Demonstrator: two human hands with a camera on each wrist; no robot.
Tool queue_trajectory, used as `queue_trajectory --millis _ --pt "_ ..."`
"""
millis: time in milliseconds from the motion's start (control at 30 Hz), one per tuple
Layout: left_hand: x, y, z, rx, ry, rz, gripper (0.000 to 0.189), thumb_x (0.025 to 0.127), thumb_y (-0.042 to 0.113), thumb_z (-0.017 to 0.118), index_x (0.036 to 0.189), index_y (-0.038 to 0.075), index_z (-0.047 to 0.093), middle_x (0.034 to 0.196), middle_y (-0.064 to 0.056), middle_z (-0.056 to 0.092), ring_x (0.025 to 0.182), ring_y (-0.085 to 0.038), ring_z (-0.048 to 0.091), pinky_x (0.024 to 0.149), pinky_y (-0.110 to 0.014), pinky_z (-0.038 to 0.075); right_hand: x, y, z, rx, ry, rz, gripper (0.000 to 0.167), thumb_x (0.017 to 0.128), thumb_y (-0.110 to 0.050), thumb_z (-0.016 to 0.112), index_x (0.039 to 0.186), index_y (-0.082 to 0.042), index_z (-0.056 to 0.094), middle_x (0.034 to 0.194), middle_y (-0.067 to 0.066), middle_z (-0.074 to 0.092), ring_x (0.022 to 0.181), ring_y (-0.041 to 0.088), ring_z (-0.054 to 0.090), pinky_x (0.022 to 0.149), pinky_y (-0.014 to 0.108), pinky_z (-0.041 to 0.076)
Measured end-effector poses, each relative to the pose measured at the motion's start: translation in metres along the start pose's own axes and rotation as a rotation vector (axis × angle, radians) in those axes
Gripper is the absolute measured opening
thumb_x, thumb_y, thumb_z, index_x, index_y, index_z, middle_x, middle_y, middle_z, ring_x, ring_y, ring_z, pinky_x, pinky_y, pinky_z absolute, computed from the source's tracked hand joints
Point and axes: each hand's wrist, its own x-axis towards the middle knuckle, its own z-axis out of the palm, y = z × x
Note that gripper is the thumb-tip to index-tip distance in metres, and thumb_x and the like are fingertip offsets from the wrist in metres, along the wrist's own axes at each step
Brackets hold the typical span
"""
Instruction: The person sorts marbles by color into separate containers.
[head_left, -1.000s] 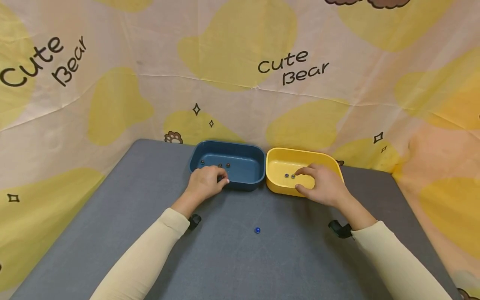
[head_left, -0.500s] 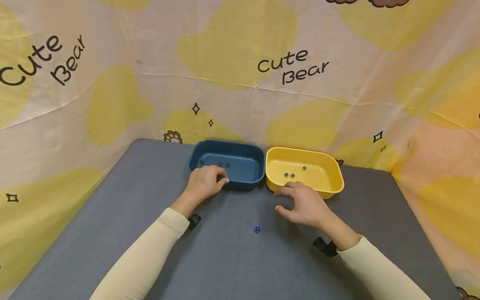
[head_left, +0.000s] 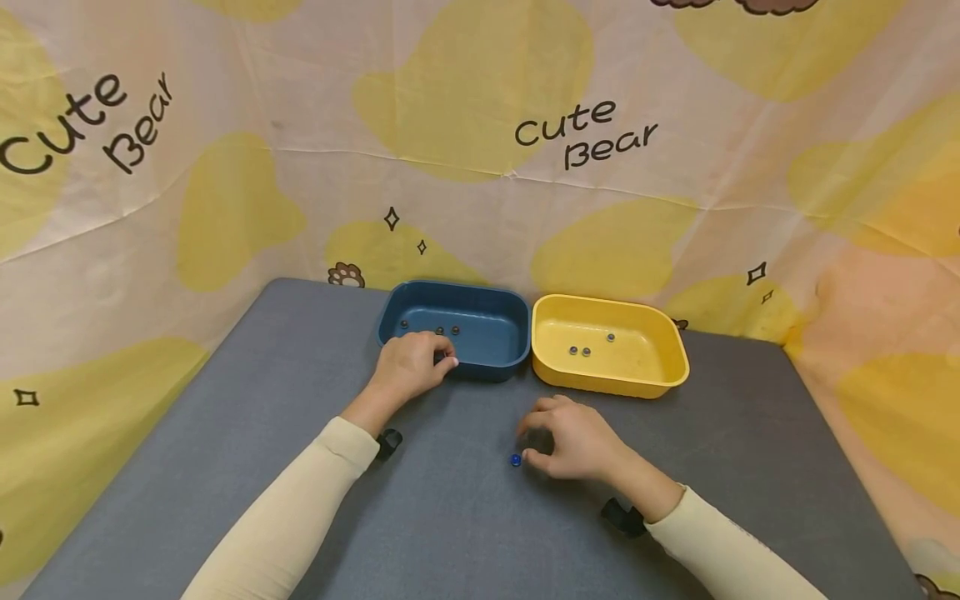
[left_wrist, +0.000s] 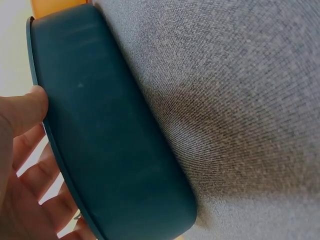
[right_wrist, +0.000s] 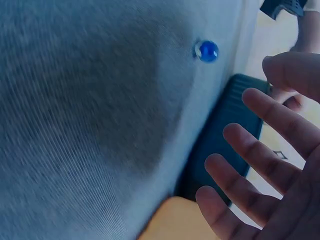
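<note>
My left hand [head_left: 411, 363] holds the near rim of a dark blue plastic box [head_left: 487, 304]; the left wrist view shows its thumb [left_wrist: 35, 102] at the rim and the fingers [left_wrist: 45, 167] on the inner side. Three small brownish marbles [head_left: 456, 331] lie inside this box. A single blue marble [head_left: 516, 460] sits on the table, close to the thumb tip of my right hand [head_left: 573, 437]. That hand is empty, its fingers [right_wrist: 260, 165] spread and relaxed in the right wrist view. Three bluish marbles [head_left: 611, 337] lie in the yellow box [head_left: 645, 367].
Both boxes stand side by side at the back of the grey cloth-covered table [head_left: 450, 533]. Behind them hangs a patterned cloth [head_left: 465, 100] with "Cute Bear" lettering. Dark camera straps [head_left: 624, 517] sit at the wrists.
My right hand has moved from over the yellow box toward the blue marble on the table. A third marble now shows in the yellow box. The left hand stays put.
</note>
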Motion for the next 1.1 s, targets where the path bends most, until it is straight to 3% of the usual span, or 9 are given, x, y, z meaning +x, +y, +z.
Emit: queue_trajectory --millis 267,1100 --pt "0.000 -0.001 0.000 0.002 0.014 0.003 0.015 0.090 0.037 0.067 0.096 0.025 0.074 0.090 0.003 0.070 0.071 -0.013 0.061 0.061 -0.033 0.048 0.004 -0.003 0.009 -0.007 -0.059 0.002 0.016 0.078 -0.034 0.076 0.092 -0.027 0.074 0.088 -0.009 0.061 0.080 0.010 0.051 0.062 0.025 0.044" --pt "0.000 0.001 -0.001 -0.007 0.003 -0.002 0.014 0.090 0.036 0.067 0.096 0.025 0.074 0.092 0.003 0.071 0.074 -0.013 0.062 0.064 -0.034 0.049 0.009 -0.004 0.021 -0.025 -0.097 -0.021 0.010 0.077 -0.027 0.077 0.086 -0.027 0.074 0.090 -0.010 0.062 0.085 0.012 0.055 0.063 0.028 0.048"
